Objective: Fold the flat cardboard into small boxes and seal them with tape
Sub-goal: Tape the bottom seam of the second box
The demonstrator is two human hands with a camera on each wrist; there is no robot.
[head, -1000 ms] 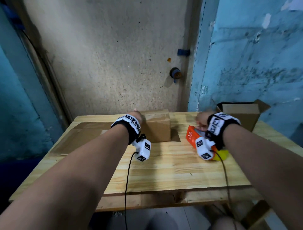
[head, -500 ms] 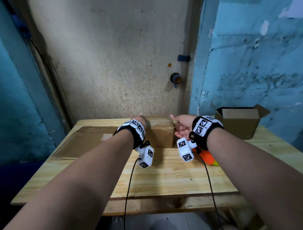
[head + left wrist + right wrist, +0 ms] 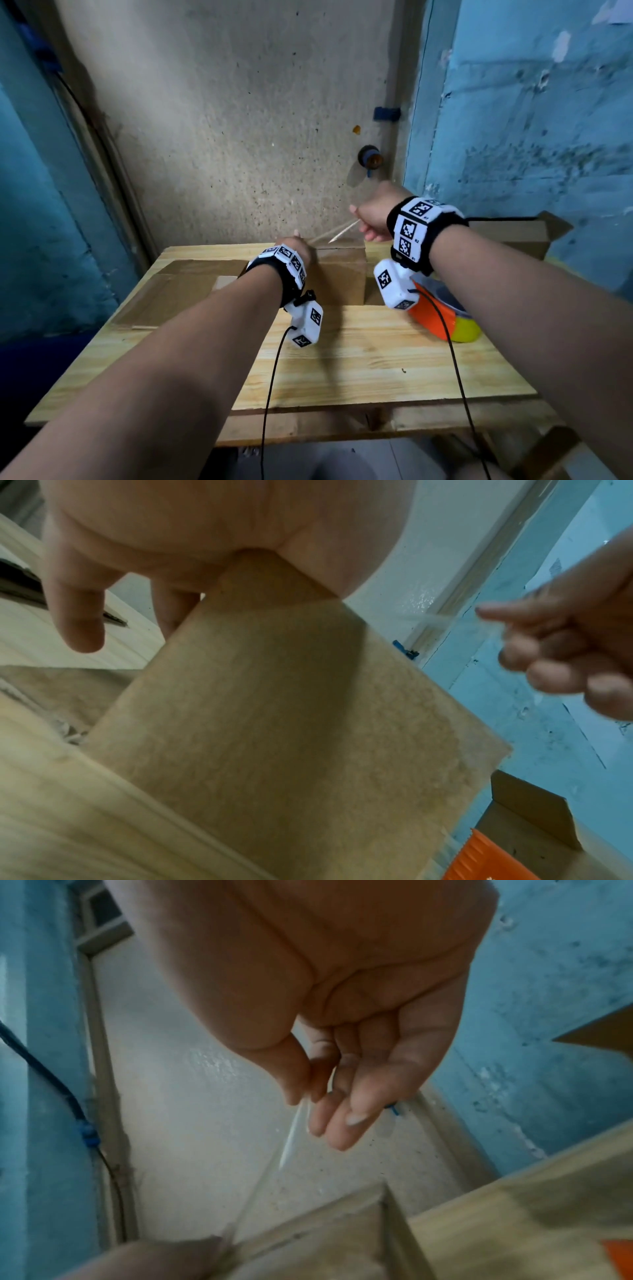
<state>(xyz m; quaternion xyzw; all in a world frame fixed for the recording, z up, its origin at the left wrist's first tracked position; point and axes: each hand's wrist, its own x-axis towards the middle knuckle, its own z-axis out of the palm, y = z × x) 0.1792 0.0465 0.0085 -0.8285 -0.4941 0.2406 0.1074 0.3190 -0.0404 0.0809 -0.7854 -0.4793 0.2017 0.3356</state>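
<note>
A small closed cardboard box stands at the back middle of the wooden table. My left hand lies on its top left edge, palm pressing the box, fingers pointing down behind it. My right hand is raised above and right of the box. Its thumb and forefinger pinch a strip of clear tape. The tape runs taut down to the box top beside my left hand. In the left wrist view the right hand is blurred.
An orange and yellow tape dispenser lies on the table under my right wrist. An open cardboard box sits at the back right. Flat cardboard sheets lie on the left. Walls stand close behind the table.
My right hand has left the tape dispenser and risen up over the box, now pinching a tape strip stretched from the box top. The left hand stays on the box.
</note>
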